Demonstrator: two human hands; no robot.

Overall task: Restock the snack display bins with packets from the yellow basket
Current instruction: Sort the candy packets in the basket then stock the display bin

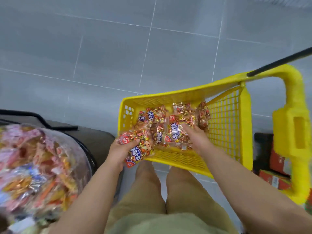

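Head view: open grey tile floor (109, 48) from 10 to 1 o'clock, yellow basket (168, 94) at 3 o'clock holding packets (185, 115), left hand (118, 152) clamped round one packet (140, 147) at its 8 o'clock rim, right hand (198, 138) laid flat on the pile, display bin (42, 157) at 8 o'clock, heaped with snacks.

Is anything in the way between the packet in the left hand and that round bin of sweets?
Nothing visible. The left hand grips a red-and-gold plastic snack packet at the near-left corner of the yellow plastic basket; the clear round display bin sits to its left, beyond a low dark ledge.
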